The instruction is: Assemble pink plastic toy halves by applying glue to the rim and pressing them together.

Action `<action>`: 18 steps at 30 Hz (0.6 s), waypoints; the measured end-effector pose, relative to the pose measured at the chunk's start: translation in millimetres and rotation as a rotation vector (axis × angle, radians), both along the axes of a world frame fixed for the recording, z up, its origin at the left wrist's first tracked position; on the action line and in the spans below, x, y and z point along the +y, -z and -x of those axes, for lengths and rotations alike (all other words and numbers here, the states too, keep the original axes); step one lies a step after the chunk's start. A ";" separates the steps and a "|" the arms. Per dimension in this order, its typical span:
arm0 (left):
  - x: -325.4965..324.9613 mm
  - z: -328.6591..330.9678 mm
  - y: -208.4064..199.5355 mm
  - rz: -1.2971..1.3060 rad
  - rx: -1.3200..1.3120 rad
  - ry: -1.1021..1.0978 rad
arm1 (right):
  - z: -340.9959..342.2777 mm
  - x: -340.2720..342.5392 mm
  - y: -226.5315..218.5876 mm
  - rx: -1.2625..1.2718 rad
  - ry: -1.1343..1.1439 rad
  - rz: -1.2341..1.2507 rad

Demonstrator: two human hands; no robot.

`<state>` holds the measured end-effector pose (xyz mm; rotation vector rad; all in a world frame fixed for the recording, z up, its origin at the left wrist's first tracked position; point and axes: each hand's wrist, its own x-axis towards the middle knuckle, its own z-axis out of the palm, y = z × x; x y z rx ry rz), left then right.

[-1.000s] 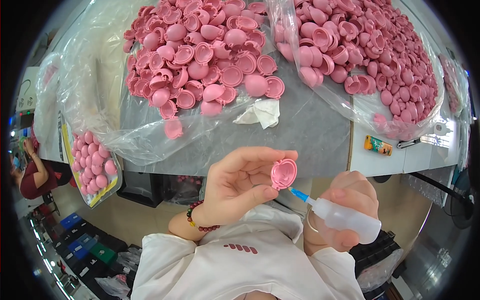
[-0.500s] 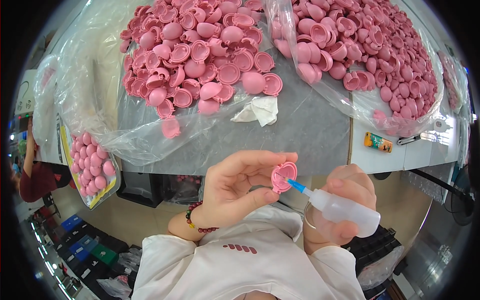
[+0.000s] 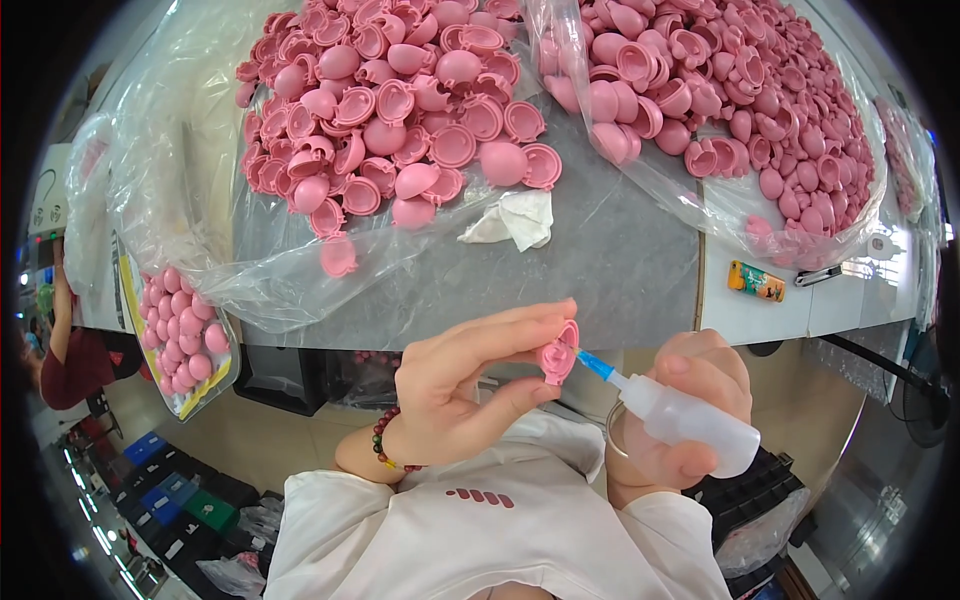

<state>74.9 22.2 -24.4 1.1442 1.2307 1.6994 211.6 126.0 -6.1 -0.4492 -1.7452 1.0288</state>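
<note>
In the head view, looks down into a room with a tan floor (image 3: 270, 430) and a grey tabletop (image 3: 600, 270) curving across the middle. Shows at upper left a heap of pink shells (image 3: 390, 110), many open, lying on clear plastic sheeting (image 3: 280, 290). Shows at upper right a larger pink heap (image 3: 800, 110) inside a clear bag (image 3: 680, 200). Includes between them, nearer the front, a crumpled white tissue (image 3: 520, 220). Includes to the right, on a paler surface, a small orange-and-green item (image 3: 756, 281) just beside a small metallic tool (image 3: 818, 277). Takes in at left a yellow-edged tray (image 3: 232, 370) of rounded pink pieces (image 3: 185, 325), and beyond it a dark red sleeve (image 3: 75, 365) of another person.

Holds one pink shell (image 3: 557, 355) in front of the near table edge, above the lap, pinched narrowly at its left side between thumb and fingers of the left hand (image 3: 455, 385). Wraps the right hand (image 3: 715, 375) around a translucent squeeze bottle (image 3: 690, 428), tilted, with its blue nozzle (image 3: 595, 365) pointing up and leftward at the shell's right edge. Cannot tell whether nozzle and shell touch. Wears a beaded bracelet (image 3: 382, 440) on the left wrist.
</note>
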 end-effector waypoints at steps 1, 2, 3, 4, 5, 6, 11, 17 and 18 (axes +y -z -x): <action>-0.4 0.5 1.2 0.000 0.000 0.000 | 0.0 -0.6 0.2 -0.002 -0.011 0.003; -0.8 1.1 3.0 -0.019 0.109 -0.035 | 0.3 -1.1 0.6 -0.004 -0.022 0.006; -1.0 1.5 4.6 -0.038 0.218 -0.070 | 1.4 -1.8 1.2 -0.003 -0.022 0.006; -1.3 1.5 4.8 -0.039 0.219 -0.070 | 2.9 -2.6 1.1 -0.001 -0.020 0.008; -1.7 1.5 5.0 -0.034 0.275 -0.103 | 3.8 -2.9 1.1 0.002 -0.019 0.009; -2.0 1.4 5.2 -0.029 0.331 -0.137 | 3.9 -2.4 3.0 0.002 -0.019 0.008; 1.0 -2.3 5.6 -0.079 0.026 -0.171 | 4.1 12.8 10.3 -0.007 0.098 -0.127; 3.5 2.5 20.7 -0.205 -0.797 0.249 | 27.3 39.3 21.8 -0.292 0.088 0.091; 5.3 0.3 20.1 -0.205 -0.975 0.343 | 26.9 41.7 21.3 -0.373 0.021 0.043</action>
